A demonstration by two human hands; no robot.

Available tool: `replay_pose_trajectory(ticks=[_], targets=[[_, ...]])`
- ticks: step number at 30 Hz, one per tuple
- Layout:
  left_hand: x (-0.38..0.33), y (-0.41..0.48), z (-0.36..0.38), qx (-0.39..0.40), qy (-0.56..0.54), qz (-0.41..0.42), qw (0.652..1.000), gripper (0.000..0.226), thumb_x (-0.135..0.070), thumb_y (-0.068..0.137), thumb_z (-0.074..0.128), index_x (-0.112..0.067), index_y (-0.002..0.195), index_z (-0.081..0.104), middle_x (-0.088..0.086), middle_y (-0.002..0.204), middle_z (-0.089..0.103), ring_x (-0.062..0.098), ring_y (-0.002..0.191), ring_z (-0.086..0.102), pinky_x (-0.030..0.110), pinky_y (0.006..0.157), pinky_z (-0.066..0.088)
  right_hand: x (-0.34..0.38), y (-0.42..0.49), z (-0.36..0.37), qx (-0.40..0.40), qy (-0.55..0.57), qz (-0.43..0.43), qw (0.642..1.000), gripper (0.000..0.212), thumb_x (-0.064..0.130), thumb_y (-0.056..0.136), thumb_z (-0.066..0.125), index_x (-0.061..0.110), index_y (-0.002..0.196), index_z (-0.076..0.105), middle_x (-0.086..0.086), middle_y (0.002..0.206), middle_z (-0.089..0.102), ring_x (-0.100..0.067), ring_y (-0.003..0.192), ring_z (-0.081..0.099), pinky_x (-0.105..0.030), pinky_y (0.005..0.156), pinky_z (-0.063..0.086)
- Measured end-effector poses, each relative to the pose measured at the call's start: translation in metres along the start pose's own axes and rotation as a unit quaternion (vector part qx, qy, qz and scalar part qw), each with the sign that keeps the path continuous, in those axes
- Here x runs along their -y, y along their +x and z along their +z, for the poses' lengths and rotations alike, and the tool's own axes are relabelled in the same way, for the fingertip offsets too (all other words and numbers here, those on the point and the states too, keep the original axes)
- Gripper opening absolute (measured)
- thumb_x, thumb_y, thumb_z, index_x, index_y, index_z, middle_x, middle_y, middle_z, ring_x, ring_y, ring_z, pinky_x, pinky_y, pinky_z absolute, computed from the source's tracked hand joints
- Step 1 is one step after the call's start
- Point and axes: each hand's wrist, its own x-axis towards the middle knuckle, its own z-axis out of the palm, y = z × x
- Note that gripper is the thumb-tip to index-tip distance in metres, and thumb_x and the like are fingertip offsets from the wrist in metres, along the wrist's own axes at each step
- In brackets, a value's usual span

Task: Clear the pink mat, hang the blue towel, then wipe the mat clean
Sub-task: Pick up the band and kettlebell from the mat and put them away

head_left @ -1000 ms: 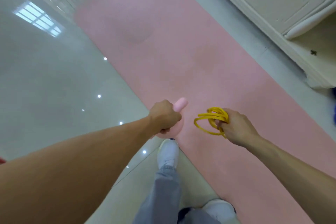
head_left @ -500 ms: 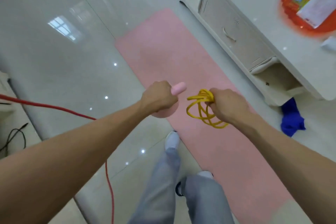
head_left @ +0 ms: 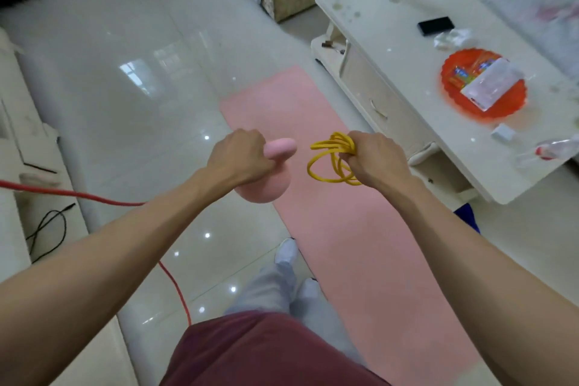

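Step in hand: Clearing the mat, I'd say. Both things are off it and held out in front, above its left half.
Left hand (head_left: pixel 238 155): a fist closed round the handle of the pink weight (head_left: pixel 266 189), whose round body hangs below the knuckles.
Right hand (head_left: pixel 377 158): gripping a bunch of yellow cord (head_left: pixel 332 161), with the loops dangling loose to the left of the fingers.
Pink mat (head_left: pixel 351 238): flat on the floor (head_left: pixel 141 88), running alongside the white worktop (head_left: pixel 391 50). The part I can see carries nothing.
Blue towel (head_left: pixel 466 216): on the floor by the worktop's near corner, just off the mat's right edge, not yet hung.
Next move: both loads need a resting place off the mat. I reckon that means a steady carry, with the weight kept from swinging and the loops from snagging. Only then is a hand free for the towel.
Watch for: a red cable (head_left: pixel 94 197) crosses the floor on the left and runs near the feet.
Hidden: the right forearm covers most of the towel, so only a scrap shows. The mat's near end is behind the person's legs and shirt, and I can't vouch for it being bare there.
Unclear: whether the cord is a skipping rope or a band, as no handles show. Nowhere to hang the towel is in sight.
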Motion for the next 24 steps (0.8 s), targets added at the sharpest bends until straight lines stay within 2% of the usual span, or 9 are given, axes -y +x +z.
replay_pose_trajectory(ticks=[4, 7, 10, 14, 19, 24], targets=[[-0.007, -0.032, -0.027, -0.008, 0.003, 0.004, 1.0, 0.031, -0.039, 0.081, 0.05, -0.011, 0.069, 0.055, 0.005, 0.068, 0.051, 0.033, 0.074, 0.056, 0.031, 0.062, 0.04, 0.009, -0.018, -0.019, 0.0, 0.003, -0.029, 1.0, 0.014, 0.029, 0.093, 0.055, 0.016, 0.096, 0.06, -0.01, 0.091, 0.065, -0.037, 0.088, 0.06, -0.032, 0.063, 0.035], [-0.003, -0.054, -0.042, -0.005, 0.001, -0.002, 1.0, 0.03, -0.036, 0.079, 0.052, -0.014, 0.061, 0.044, 0.003, 0.064, 0.047, 0.031, 0.07, 0.052, 0.03, 0.059, 0.038, 0.018, -0.027, -0.033, 0.002, -0.003, -0.064, 0.998, 0.014, 0.029, 0.093, 0.055, 0.017, 0.095, 0.061, -0.008, 0.09, 0.066, -0.034, 0.088, 0.06, -0.031, 0.063, 0.035], [0.005, -0.075, -0.051, -0.003, 0.009, -0.013, 1.0, 0.031, -0.037, 0.079, 0.055, -0.016, 0.061, 0.041, 0.0, 0.064, 0.044, 0.029, 0.07, 0.049, 0.03, 0.061, 0.037, 0.03, -0.031, -0.046, 0.022, -0.016, -0.091, 0.996, 0.015, 0.032, 0.092, 0.057, 0.019, 0.096, 0.063, -0.007, 0.092, 0.065, -0.032, 0.089, 0.061, -0.031, 0.062, 0.036], [0.027, -0.098, -0.057, -0.032, -0.002, -0.032, 0.999, 0.029, -0.034, 0.074, 0.059, -0.014, 0.059, 0.043, 0.002, 0.06, 0.046, 0.027, 0.062, 0.048, 0.028, 0.052, 0.033, 0.056, -0.033, -0.054, 0.069, -0.043, -0.115, 0.99, 0.013, 0.032, 0.09, 0.058, 0.02, 0.092, 0.063, -0.005, 0.088, 0.065, -0.029, 0.083, 0.062, -0.029, 0.061, 0.04], [0.064, -0.112, -0.062, -0.041, -0.027, -0.061, 0.997, 0.024, -0.031, 0.072, 0.061, -0.012, 0.063, 0.05, 0.003, 0.061, 0.049, 0.024, 0.057, 0.047, 0.027, 0.049, 0.032, 0.101, -0.03, -0.058, 0.091, -0.051, -0.146, 0.984, 0.014, 0.032, 0.091, 0.057, 0.019, 0.09, 0.062, -0.003, 0.084, 0.066, -0.024, 0.076, 0.063, -0.029, 0.061, 0.047], [0.114, -0.11, -0.063, -0.042, -0.042, -0.07, 0.996, 0.026, -0.035, 0.072, 0.063, -0.011, 0.065, 0.055, 0.003, 0.061, 0.052, 0.026, 0.061, 0.053, 0.027, 0.049, 0.033, 0.151, -0.014, -0.057, 0.092, -0.076, -0.161, 0.98, 0.012, 0.031, 0.091, 0.058, 0.019, 0.092, 0.061, -0.004, 0.087, 0.066, -0.025, 0.08, 0.063, -0.031, 0.066, 0.048]])
